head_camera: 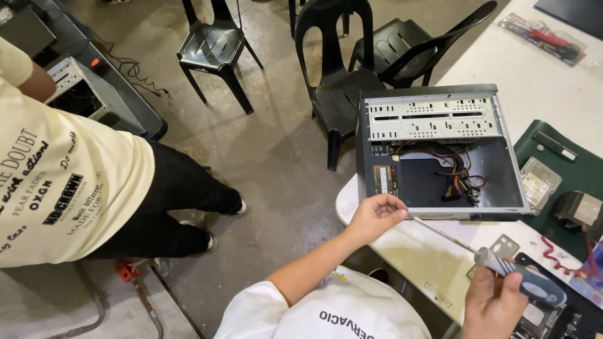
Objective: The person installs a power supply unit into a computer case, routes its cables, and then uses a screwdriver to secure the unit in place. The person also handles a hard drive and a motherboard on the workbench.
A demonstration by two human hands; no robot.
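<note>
Black plastic chairs (pixel 217 47) on concrete floor; nearby person's cream shirt (pixel 63 188); green mat (pixel 553 163), bagged tool kit (pixel 543 37) on table.

Right hand (pixel 493 301) cut off by the bottom edge. Blue-handled screwdriver (pixel 502 267): tip hidden behind the left hand (pixel 375 216). Person in the cream printed shirt (pixel 63 182), left edge: upper body out of frame. Tangled coloured wires (pixel 461 172) inside the open grey computer case (pixel 440 150): connections too small to tell.

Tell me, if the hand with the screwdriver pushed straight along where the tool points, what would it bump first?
Probably the left hand pinching the tip, beside the computer case; the right hand aims the screwdriver there.
</note>
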